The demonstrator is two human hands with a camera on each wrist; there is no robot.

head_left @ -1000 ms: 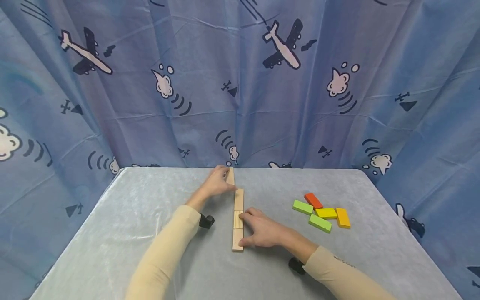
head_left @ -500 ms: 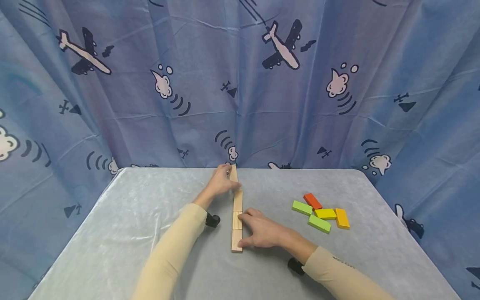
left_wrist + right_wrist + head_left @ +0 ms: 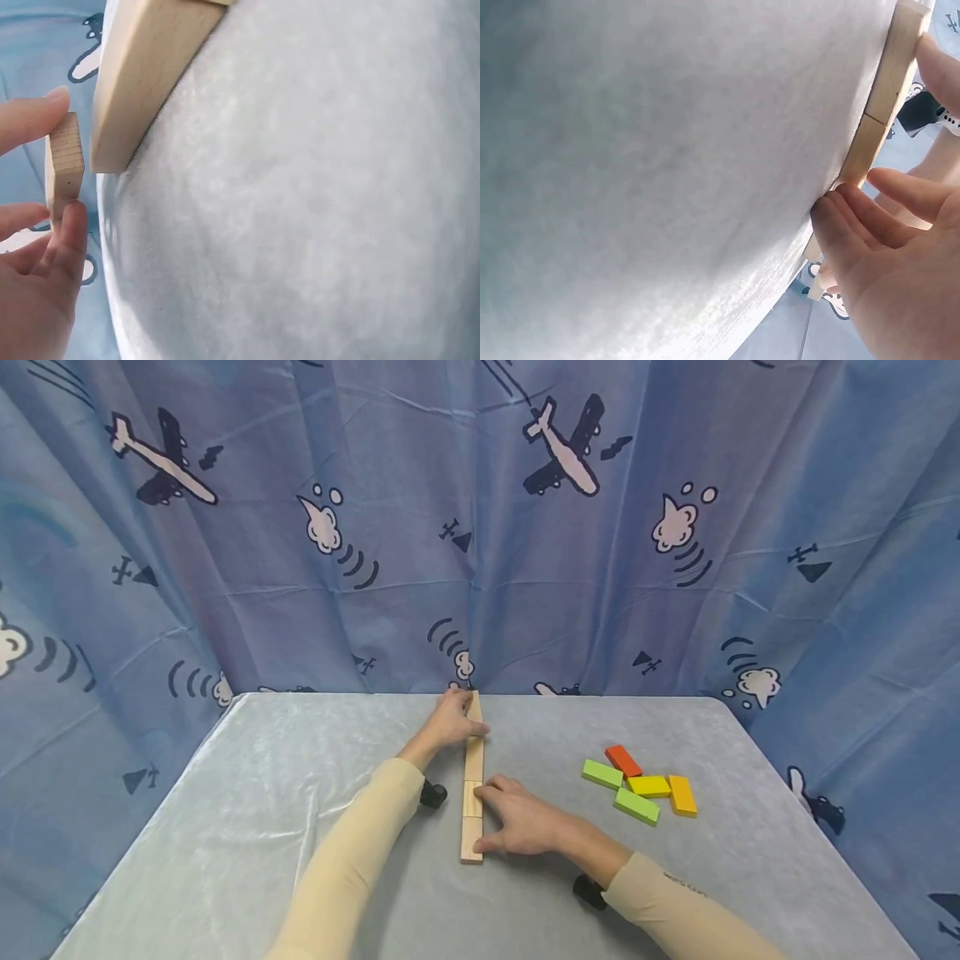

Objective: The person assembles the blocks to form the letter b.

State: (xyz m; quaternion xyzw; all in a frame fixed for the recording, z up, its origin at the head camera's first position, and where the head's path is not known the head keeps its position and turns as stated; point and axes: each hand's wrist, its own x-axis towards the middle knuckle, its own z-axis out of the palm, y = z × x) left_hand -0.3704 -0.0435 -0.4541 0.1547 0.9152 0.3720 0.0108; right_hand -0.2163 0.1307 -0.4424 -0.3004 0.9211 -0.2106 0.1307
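Observation:
Plain wooden blocks stand end to end in a straight row up the middle of the table. At the far end of this row, my left hand holds another wooden block between thumb and fingertips. The left wrist view shows that block apart from the end block of the row. My right hand rests against the right side of the row, its thumb at the nearest block and its fingertips at the one beyond. In the right wrist view the fingertips lie along the blocks.
On the right lie several painted blocks: two light green ones, a red one, a yellow one and an orange-yellow one. A pale cloth covers the table. Behind it hangs a blue curtain with airplanes.
My left hand has moved right with its wooden block, bringing it from left of the row's line to nearly in line with the row. My right hand has stayed at the row.

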